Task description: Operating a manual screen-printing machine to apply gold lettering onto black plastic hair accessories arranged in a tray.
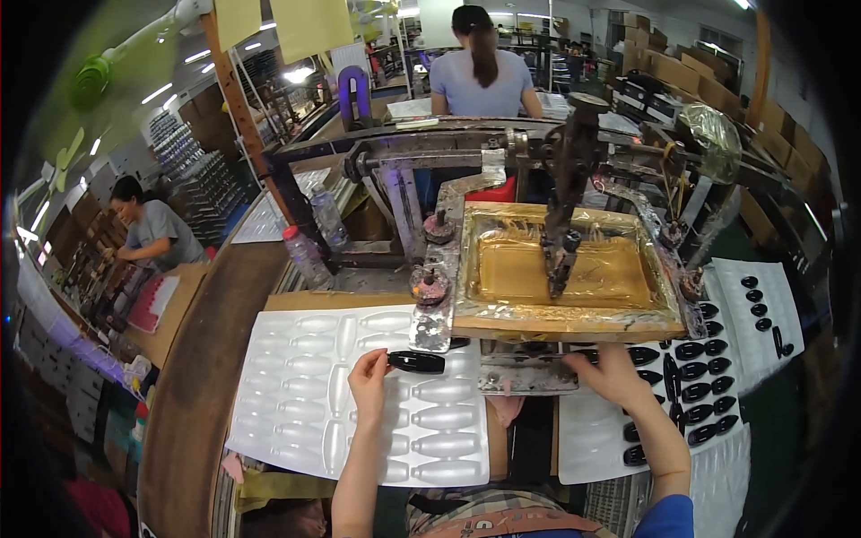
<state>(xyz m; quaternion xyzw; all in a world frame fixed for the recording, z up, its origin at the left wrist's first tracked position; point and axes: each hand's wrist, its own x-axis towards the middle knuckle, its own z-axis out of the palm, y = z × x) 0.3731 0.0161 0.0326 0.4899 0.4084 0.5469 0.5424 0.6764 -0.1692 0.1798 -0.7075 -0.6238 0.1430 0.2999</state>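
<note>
My left hand [368, 377] pinches the end of a glossy black, elongated piece [416, 361] above a white moulded tray [278, 391] of long hollows. My right hand [610, 375] has its fingers curled at the metal fixture [527, 377] under a screen printing frame [569, 323]; what they hold is hidden. Gold ink [511, 264] coats the screen, and a dark squeegee mechanism [563, 249] hangs over it. At the right, another white tray [594, 453] carries several black pieces [697, 392] in rows.
Plastic bottles [307, 255] stand left of the press. A wooden bench [190, 386] runs along the left. A further tray [767, 269] lies at the far right. One co-worker [164, 238] works at the left, another [480, 76] sits behind the press. Cardboard boxes [682, 72] are stacked at back right.
</note>
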